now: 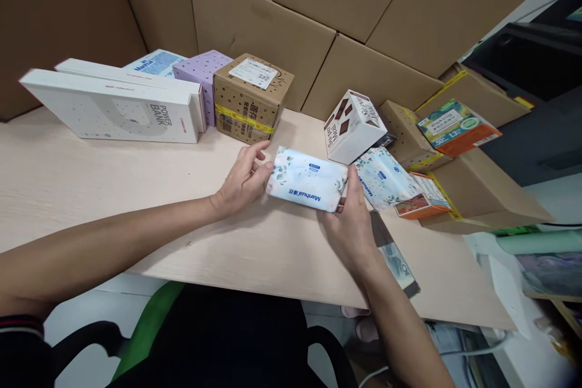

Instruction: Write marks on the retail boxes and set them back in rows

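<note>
A pale blue pack of tissues (307, 179) printed with leaves and "Manhua" is held flat over the table between my two hands. At its left end is my left hand (244, 177), thumb against the edge and index finger stretched past the corner. My right hand (352, 221) grips the opposite end, with the thumb along the side and fingertips underneath. Just right of that hand, a second tissue pack (384, 177) leans on other boxes. Behind the held pack stand a brown carton (248, 100) with yellow tape and a white "Super Meal" box (352, 127).
White power bank boxes (113, 109) and a purple box (195, 76) stand at the left. On the right are an open cardboard box (491, 188), a green-and-orange box (457, 127) and a dark flat packet (394, 254). Large cartons (259, 30) wall the back.
</note>
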The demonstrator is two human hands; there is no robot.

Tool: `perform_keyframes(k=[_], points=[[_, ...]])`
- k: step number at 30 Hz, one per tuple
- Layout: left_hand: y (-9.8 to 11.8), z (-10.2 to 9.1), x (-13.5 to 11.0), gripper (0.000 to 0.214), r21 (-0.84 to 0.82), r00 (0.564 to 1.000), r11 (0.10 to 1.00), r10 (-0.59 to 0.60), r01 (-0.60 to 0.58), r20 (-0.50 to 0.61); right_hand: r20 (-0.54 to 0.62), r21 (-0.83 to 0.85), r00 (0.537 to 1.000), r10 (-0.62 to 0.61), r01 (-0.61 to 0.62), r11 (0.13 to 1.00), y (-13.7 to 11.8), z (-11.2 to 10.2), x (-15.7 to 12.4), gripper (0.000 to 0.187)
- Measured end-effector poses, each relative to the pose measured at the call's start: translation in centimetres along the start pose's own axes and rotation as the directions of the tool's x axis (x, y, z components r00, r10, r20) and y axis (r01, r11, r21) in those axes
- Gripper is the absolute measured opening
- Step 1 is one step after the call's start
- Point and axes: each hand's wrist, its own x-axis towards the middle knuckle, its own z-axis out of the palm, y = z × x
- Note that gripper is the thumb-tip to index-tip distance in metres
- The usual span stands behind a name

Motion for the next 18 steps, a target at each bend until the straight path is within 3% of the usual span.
perform_keyframes(k=[2,4,7,9,12,16,18], points=[[-0.6,0.2,0.0,0.058,-0.01,0.997,0.999,-0.049,0.049,0.055,-0.014,0.037,1.0,-0.019,0.019,0.999,-0.3,0.5,-0.4,0.096],[-0.8,0.2,-0.2,0.064,0.01,0.996,1.0,-0.007,0.006,0.094,0.047,0.193,0.999,0.007,-0.016,0.981,-0.6,0.5,-0.6,0.096],[-0.5,0.1,-0.5,0.064,-0.013,0.991,0.998,0.058,-0.057,0.122,0.086,0.453,0.99,0.109,-0.136,0.881,-1.0,0.0,-0.8,0.089],[-0.2,0.0,-0.8,0.06,-0.066,0.984,0.994,0.094,-0.085,0.152,0.034,0.507,0.978,0.205,-0.193,0.84,-1.0,-0.3,-0.7,0.077],[0.3,0.2,-1.0,0.059,-0.119,0.98,0.99,0.099,-0.08,0.17,0.014,0.425,0.967,0.256,-0.237,0.874,-0.6,-0.4,-0.6,0.076],[0.6,0.3,-0.9,0.065,-0.05,0.989,0.999,0.013,-0.006,0.145,0.092,0.222,0.968,0.235,-0.25,0.942,0.3,-0.3,-0.8,0.095],[0.5,0.3,-0.9,0.065,-0.006,0.989,1.0,0.021,-0.02,0.146,0.107,0.224,0.977,0.183,-0.203,0.953,0.7,-0.3,-0.9,0.095]])
